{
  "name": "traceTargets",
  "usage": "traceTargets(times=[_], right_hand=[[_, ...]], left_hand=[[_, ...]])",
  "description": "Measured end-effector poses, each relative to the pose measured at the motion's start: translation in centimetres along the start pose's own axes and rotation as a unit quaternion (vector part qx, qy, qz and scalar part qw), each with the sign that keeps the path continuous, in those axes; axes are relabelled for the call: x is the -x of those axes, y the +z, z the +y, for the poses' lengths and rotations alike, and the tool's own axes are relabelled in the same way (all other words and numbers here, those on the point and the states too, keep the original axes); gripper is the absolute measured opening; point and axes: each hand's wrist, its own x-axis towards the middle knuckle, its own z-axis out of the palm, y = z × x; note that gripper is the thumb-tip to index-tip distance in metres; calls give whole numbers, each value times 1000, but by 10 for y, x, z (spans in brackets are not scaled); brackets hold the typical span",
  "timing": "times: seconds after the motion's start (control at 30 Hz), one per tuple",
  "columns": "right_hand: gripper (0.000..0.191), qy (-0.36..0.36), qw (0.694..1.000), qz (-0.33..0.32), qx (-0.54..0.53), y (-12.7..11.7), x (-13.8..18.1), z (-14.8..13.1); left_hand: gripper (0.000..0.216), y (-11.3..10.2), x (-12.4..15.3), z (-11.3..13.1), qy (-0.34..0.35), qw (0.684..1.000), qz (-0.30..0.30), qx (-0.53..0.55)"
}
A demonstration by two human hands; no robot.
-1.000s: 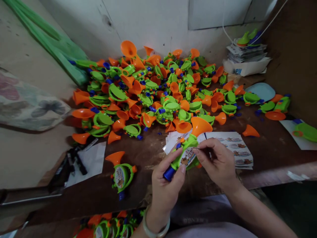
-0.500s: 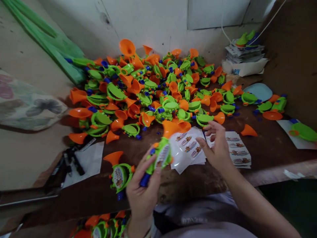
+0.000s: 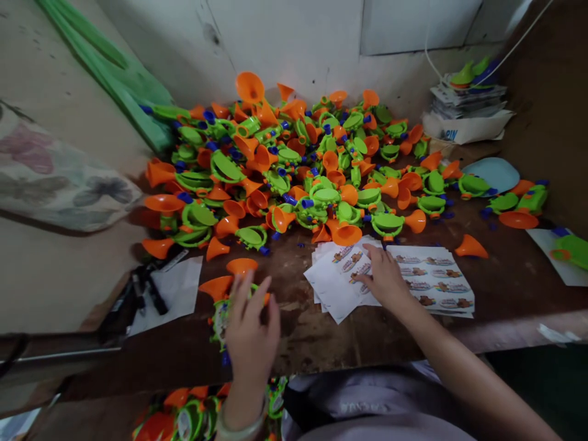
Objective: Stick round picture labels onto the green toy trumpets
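Note:
My left hand is over the near left of the table with its fingers spread. Under and behind the fingers sit two green, orange and blue toy trumpets; one, with an oval sticker on its side, shows partly, and the other shows mainly its orange horn. My right hand rests at a stack of sticker sheets, thumb and forefinger apart over the printed oval stickers. A second stack of sticker sheets lies just right of it, partly behind my wrist.
A large heap of toy trumpets fills the back of the table. Pens and paper lie at left. A loose orange horn, a pale blue plate and a stack of papers are at right. More stickered trumpets sit below the table edge.
My left hand has moved left and set the stickered trumpet down beside the other one, its fingers opening. My right hand has lowered onto the left sticker stack. The view has shifted slightly.

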Motion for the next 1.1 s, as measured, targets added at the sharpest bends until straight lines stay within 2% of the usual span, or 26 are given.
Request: traceTargets(times=[0.1, 0.23, 0.3, 0.37, 0.5, 0.6, 0.8, 1.0, 1.1], right_hand=[[47, -4, 998, -8, -67, -11, 7, -2], [35, -23, 987, -43, -151, -31, 29, -13], [33, -25, 979, -60, -192, -39, 40, -23], [32, -35, 978, -48, -199, -45, 48, -33], [19, -119, 980, -2, -158, -50, 51, -49], [18, -166, 974, -1, -152, -49, 49, -54], [19, -203, 968, 21, -144, -47, 51, -55], [22, -299, 939, 115, -124, -45, 57, -57], [19, -311, 933, 148, -105, -44, 63, -58]], left_hand=[[34, 26, -11, 32, 9, 992, -81, 94], [35, 49, -27, 62, -51, 965, -168, 194], [34, 52, -31, 72, -105, 938, -212, 255], [33, 51, -32, 81, -153, 904, -252, 309], [36, 41, -30, 95, -202, 856, -299, 369], [35, 33, -30, 101, -209, 840, -308, 396], [24, 24, -35, 104, -206, 849, -294, 389], [22, 21, -37, 112, -216, 844, -302, 387], [24, 22, -38, 113, -229, 839, -299, 392]])
